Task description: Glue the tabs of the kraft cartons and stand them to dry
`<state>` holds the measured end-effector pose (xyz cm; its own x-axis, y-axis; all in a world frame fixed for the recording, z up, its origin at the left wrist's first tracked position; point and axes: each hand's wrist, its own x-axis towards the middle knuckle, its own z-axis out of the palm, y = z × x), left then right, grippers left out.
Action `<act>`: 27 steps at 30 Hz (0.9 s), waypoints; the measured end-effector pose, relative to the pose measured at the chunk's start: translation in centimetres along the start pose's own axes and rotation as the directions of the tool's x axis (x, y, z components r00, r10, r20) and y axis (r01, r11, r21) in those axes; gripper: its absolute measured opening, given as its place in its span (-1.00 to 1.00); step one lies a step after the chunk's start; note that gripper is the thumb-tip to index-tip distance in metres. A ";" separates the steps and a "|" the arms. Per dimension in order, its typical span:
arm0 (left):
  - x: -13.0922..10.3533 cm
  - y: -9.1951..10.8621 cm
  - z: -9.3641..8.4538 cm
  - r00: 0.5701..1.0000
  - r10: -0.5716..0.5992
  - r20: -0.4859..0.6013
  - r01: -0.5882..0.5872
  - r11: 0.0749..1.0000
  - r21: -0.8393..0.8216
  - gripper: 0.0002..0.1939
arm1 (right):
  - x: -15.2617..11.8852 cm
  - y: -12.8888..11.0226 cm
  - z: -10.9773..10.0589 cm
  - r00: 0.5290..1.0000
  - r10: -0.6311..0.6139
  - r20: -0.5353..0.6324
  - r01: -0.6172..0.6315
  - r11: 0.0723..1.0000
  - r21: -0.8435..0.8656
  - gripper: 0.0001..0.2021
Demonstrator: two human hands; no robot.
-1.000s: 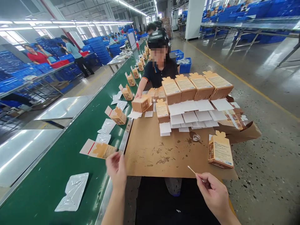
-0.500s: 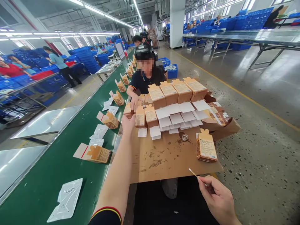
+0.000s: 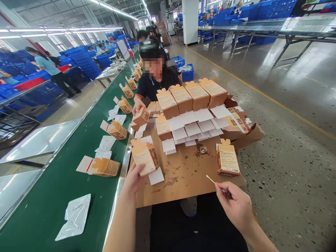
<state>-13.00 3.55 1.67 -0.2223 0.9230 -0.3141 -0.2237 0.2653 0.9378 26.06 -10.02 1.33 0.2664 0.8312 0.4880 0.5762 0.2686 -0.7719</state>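
My left hand point(image 3: 135, 176) grips a small brown carton point(image 3: 144, 155), lifted over the left part of the cardboard sheet point(image 3: 183, 175); its flaps stand open. Between the thumb and fingertips of my right hand point(image 3: 233, 201) is a cotton swab point(image 3: 210, 179), its white tip pointing up and left. A small clear dish point(image 3: 203, 149) sits on the cardboard amid dark wet spots. Another carton point(image 3: 228, 159) stands alone by the right edge. More cartons point(image 3: 193, 96) are stacked at the back, white flaps facing me.
Along my left runs a green conveyor belt point(image 3: 60, 168) bearing open cartons point(image 3: 107, 167) and silvery sachets point(image 3: 76, 217). Across from me a co-worker point(image 3: 154, 75) handles a carton point(image 3: 141, 115). Blue bins point(image 3: 187, 72) stand on the floor behind.
My left hand has drawn a carton from the front of the stack back toward me. My right hand still pinches the swab. The co-worker has lifted a carton.
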 end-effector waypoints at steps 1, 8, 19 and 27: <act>-1.5 -1.0 -0.4 0.999 -0.034 0.018 0.034 0.999 -0.024 -0.25 | 1.4 0.3 0.2 0.997 -0.068 0.040 0.070 0.995 -0.071 -0.75; -5.3 -5.0 2.2 0.986 -0.149 0.075 0.152 0.988 -0.028 -0.14 | 13.8 3.1 2.8 0.864 0.145 0.483 0.171 0.817 -0.550 -0.77; -5.5 -6.5 2.5 0.987 -0.120 0.109 0.125 0.991 -0.039 -0.17 | 15.9 3.5 3.0 0.758 0.228 0.611 0.261 0.753 -0.604 -0.75; -5.8 -6.3 4.2 0.997 -0.082 0.014 0.082 0.997 -0.013 -0.09 | 4.1 1.3 5.3 0.894 -0.170 0.415 0.211 0.976 -0.056 -0.75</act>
<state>-6.31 -2.32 -1.81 -0.1893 0.9020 -0.3881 -0.2539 0.3369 0.9067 23.84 -3.68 0.19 -0.1804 0.8994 0.3981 0.6621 0.4104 -0.6270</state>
